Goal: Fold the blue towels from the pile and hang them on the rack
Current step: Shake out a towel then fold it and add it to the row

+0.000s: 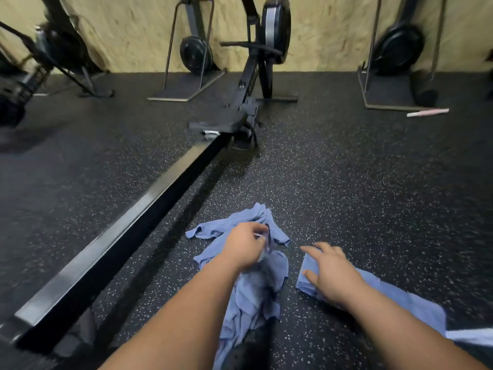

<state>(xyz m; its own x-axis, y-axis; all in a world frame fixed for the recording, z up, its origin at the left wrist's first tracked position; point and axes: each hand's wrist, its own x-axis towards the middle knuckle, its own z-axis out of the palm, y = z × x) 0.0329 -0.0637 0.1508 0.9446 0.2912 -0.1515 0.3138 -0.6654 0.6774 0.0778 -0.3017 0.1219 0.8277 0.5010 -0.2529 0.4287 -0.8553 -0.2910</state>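
On speckled black rubber flooring (346, 182), the left hand (246, 245) pinches a crumpled pile of blue cloth towels (256, 284); the right hand (329, 272) (fingers spread flat) presses a folded blue towel (400, 297) just beside it.

Single view only: wide-angle camera sitting on person's head, facing forward and down at floor (346, 182). Left hand (245, 244) and right hand (330, 273) lying close under lens, forearms entering from bottom edge. Wall (320, 36) standing far off along top of frame, blurring.
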